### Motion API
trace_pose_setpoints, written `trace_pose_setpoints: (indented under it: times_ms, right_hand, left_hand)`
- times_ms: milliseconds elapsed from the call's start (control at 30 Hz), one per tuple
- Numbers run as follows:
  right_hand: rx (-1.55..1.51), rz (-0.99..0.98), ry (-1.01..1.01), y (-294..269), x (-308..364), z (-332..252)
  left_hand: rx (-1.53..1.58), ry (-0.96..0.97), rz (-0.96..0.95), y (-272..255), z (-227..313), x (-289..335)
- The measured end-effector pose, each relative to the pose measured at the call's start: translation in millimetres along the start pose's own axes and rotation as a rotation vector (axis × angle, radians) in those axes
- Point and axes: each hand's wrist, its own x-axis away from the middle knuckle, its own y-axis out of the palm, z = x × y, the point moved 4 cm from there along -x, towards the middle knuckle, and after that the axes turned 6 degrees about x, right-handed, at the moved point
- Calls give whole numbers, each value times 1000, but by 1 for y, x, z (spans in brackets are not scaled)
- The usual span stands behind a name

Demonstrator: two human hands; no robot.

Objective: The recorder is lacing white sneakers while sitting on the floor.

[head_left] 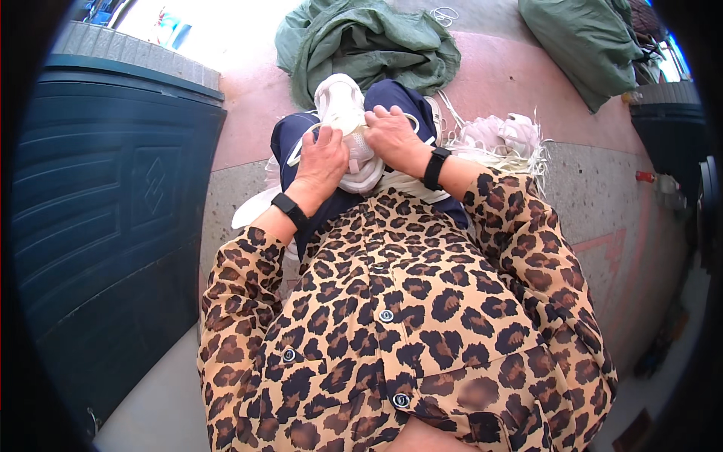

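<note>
A white sneaker [341, 98] rests across my lap between my thighs, its toe pointing away from me. Both hands meet over its lacing area. My left hand [324, 160] is closed at the left side of the shoe, fingers curled round a pale shoelace [295, 156] that loops out to the left. On the opposite side my right hand [395, 139] pinches at the lacing, with more lace curving past its knuckles. The fingers partly hide the eyelets and the tongue.
A crumpled green sack [369, 49] lies beyond my knees, and another full green sack [580, 49] stands at the far right. Right of my legs is a heap of white laces [531, 162] with pale shoe parts [501, 134]. A dark blue panelled door [120, 151] stands at left.
</note>
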Motion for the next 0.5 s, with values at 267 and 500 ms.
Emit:
trace_pose_setpoints:
  times_ms: [267,500]
  right_hand:
    - [-923,103,357,-33,-56,34]
    - [-786,-38,48,-11,13,71]
  left_hand:
    - [1370,-769,190,-8,-67,-42]
    - [540,-769,156,40,-142,90]
